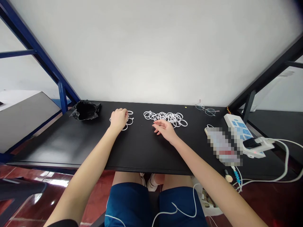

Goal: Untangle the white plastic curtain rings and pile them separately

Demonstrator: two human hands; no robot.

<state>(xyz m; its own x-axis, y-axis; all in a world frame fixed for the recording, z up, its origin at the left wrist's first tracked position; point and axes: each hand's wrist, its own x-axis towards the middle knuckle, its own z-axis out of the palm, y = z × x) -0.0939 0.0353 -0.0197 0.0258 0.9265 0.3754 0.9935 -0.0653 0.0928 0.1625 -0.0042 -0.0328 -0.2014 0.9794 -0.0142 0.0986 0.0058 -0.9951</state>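
Observation:
My left hand [119, 118] is lowered over a small group of white rings [130, 120] on the left part of the black table. Its fingers curl downward and look closed; the back of the hand hides their tips and anything between them. A larger heap of overlapping white rings [174, 118], thin and round with a small knob on some, lies to the right. At the near side of this heap is my right hand [165, 129], its fingers slightly bent and apart, with nothing visible in them.
A crumpled black bag [86, 111] stands open at the table's far left. Eyeglasses [207, 110] lie at the back right. A blurred phone [223, 146] and a white power strip [236, 121] with cables occupy the right side. Behind the black table [142, 151] rises a white wall.

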